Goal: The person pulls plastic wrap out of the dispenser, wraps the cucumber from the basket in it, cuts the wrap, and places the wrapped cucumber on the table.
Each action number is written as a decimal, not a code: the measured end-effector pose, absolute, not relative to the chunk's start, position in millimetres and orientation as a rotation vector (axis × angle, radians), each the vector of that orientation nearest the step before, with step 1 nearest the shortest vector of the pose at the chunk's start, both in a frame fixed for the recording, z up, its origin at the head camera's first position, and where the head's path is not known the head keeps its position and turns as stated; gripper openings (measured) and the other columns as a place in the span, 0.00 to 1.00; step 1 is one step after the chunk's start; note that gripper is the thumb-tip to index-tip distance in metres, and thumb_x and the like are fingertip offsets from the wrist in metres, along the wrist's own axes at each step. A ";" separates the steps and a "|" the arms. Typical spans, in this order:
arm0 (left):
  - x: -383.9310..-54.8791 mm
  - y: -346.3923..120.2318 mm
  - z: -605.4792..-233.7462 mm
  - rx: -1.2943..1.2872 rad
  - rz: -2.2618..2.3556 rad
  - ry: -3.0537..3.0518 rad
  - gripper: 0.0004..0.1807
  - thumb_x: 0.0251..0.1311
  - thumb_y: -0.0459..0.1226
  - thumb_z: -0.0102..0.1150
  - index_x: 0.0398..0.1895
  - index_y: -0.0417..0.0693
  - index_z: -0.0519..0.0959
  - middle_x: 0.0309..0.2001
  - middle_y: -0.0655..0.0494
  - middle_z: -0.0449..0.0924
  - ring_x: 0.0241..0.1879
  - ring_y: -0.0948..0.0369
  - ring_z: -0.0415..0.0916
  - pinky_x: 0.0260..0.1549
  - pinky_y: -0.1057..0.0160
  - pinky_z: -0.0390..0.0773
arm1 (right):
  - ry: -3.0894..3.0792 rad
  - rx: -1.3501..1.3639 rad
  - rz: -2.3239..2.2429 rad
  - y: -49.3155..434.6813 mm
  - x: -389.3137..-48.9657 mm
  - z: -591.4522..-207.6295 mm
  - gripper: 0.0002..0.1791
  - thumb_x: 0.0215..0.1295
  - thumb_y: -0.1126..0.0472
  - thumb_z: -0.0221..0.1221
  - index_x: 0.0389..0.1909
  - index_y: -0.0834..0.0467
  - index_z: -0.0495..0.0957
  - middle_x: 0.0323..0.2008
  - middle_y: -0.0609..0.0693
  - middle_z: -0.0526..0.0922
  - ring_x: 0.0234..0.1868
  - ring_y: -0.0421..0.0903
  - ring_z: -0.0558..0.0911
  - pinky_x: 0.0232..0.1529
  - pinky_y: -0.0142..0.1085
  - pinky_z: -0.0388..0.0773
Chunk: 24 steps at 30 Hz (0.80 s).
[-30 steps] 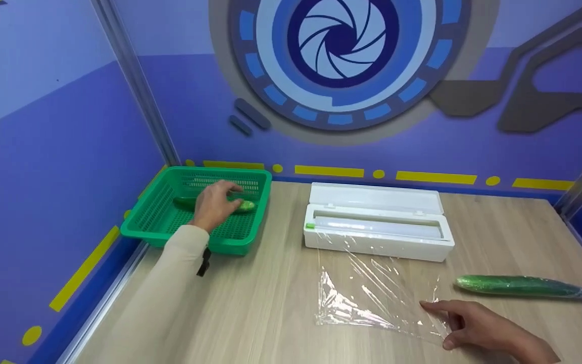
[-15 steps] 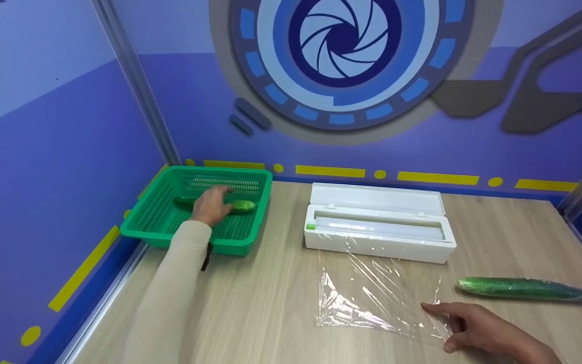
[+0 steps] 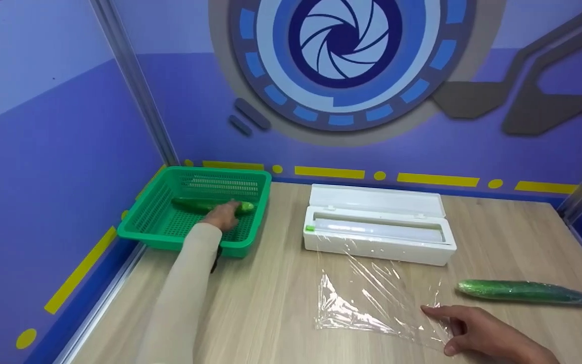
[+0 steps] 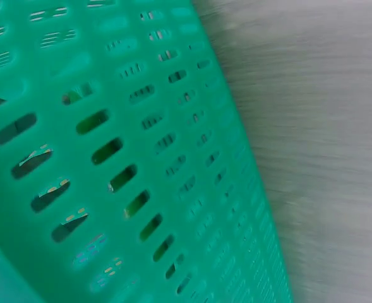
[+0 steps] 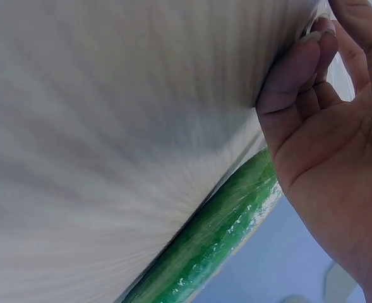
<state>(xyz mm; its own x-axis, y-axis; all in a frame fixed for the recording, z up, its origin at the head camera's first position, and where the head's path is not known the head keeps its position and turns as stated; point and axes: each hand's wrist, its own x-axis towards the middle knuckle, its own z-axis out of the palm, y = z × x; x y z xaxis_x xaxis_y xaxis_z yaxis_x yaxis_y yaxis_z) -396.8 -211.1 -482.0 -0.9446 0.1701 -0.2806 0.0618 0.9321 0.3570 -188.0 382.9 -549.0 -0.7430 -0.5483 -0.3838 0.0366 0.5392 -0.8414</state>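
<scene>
My left hand (image 3: 223, 216) reaches into the green basket (image 3: 134, 233), fingers over the right part of a cucumber (image 3: 195, 205). Whether they grip it is too small to tell. In the left wrist view, green shows through the slots of the basket wall (image 4: 129, 113); the left hand is out of sight there. A sheet of plastic wrap (image 3: 367, 303) stretches toward me from a white dispenser box (image 3: 377, 252). My right hand (image 3: 483, 328) holds the sheet's near right corner, index finger extended along its edge. In the right wrist view, the right hand's (image 5: 337, 145) fingers curl beside the film.
A wrapped cucumber (image 3: 523, 292) lies on the wooden table (image 3: 265, 303) behind my right hand. The dispenser's lid (image 3: 377, 199) stands raised, showing the film roll (image 3: 377, 229). Blue patterned walls (image 3: 180, 101) border the table at the back and sides.
My left hand moves right and nearer along the cucumber, its raised fingers coming down over the right part. The cucumber stays in the basket. My right hand and the film hold almost still.
</scene>
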 end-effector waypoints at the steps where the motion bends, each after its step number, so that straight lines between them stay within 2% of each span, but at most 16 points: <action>1: -397.0 -211.5 -482.6 0.168 0.493 2.771 0.33 0.79 0.30 0.47 0.84 0.36 0.55 0.83 0.35 0.48 0.81 0.39 0.47 0.77 0.43 0.50 | 2.140 -0.410 -1.192 382.4 -188.3 -549.2 0.42 0.65 0.58 0.73 0.78 0.61 0.68 0.35 0.51 0.73 0.37 0.48 0.74 0.32 0.32 0.68; 6: -394.5 -213.9 -479.0 0.163 0.477 2.757 0.33 0.79 0.31 0.48 0.83 0.34 0.55 0.81 0.33 0.53 0.80 0.38 0.51 0.76 0.42 0.54 | 2.123 -0.403 -1.196 381.7 -189.1 -549.6 0.42 0.65 0.59 0.73 0.78 0.62 0.67 0.37 0.52 0.73 0.39 0.50 0.74 0.33 0.33 0.68; 10: -394.4 -216.6 -478.0 0.173 0.474 2.850 0.27 0.78 0.32 0.51 0.77 0.34 0.67 0.73 0.34 0.70 0.73 0.39 0.66 0.70 0.40 0.66 | 2.131 -0.377 -1.173 381.6 -189.4 -549.4 0.43 0.65 0.59 0.73 0.79 0.61 0.67 0.41 0.53 0.75 0.42 0.52 0.74 0.36 0.34 0.69; 13: -395.9 -218.3 -478.9 0.183 0.467 2.957 0.22 0.76 0.31 0.53 0.71 0.35 0.76 0.66 0.36 0.78 0.67 0.40 0.73 0.64 0.40 0.73 | 2.145 -0.375 -1.163 381.8 -189.4 -549.1 0.43 0.65 0.59 0.73 0.79 0.61 0.67 0.42 0.53 0.75 0.43 0.53 0.74 0.36 0.33 0.68; 15: -396.6 -219.1 -479.6 0.181 0.467 2.981 0.23 0.76 0.30 0.54 0.71 0.36 0.76 0.67 0.37 0.77 0.68 0.40 0.73 0.64 0.39 0.73 | 2.149 -0.373 -1.162 382.1 -188.8 -549.2 0.43 0.64 0.58 0.74 0.78 0.61 0.67 0.40 0.53 0.74 0.42 0.52 0.74 0.35 0.33 0.68; 20: -394.1 -218.8 -480.5 0.187 0.444 2.855 0.31 0.75 0.27 0.52 0.80 0.36 0.64 0.76 0.34 0.66 0.75 0.38 0.62 0.71 0.40 0.64 | 2.142 -0.382 -1.172 382.1 -188.3 -550.3 0.43 0.64 0.59 0.74 0.78 0.61 0.68 0.38 0.53 0.73 0.41 0.51 0.73 0.34 0.33 0.67; 22: -392.8 -219.4 -481.2 0.192 0.422 2.841 0.30 0.74 0.26 0.52 0.79 0.36 0.66 0.75 0.34 0.68 0.74 0.39 0.64 0.71 0.40 0.66 | 2.159 -0.389 -1.164 381.3 -188.6 -550.6 0.43 0.63 0.58 0.74 0.78 0.61 0.68 0.43 0.56 0.77 0.44 0.52 0.74 0.36 0.32 0.68; 23: -392.2 -220.0 -481.3 0.186 0.417 2.855 0.29 0.74 0.26 0.53 0.78 0.36 0.68 0.73 0.34 0.70 0.73 0.39 0.65 0.70 0.40 0.67 | 2.167 -0.392 -1.162 380.7 -188.9 -550.7 0.43 0.63 0.58 0.74 0.78 0.61 0.69 0.48 0.60 0.80 0.47 0.52 0.74 0.39 0.32 0.72; 24: -391.9 -221.1 -481.5 0.180 0.409 2.879 0.28 0.74 0.25 0.54 0.76 0.37 0.71 0.72 0.34 0.72 0.72 0.39 0.67 0.69 0.40 0.68 | 2.174 -0.386 -1.161 380.1 -188.8 -550.8 0.43 0.63 0.58 0.75 0.77 0.61 0.69 0.49 0.61 0.80 0.47 0.53 0.74 0.39 0.32 0.72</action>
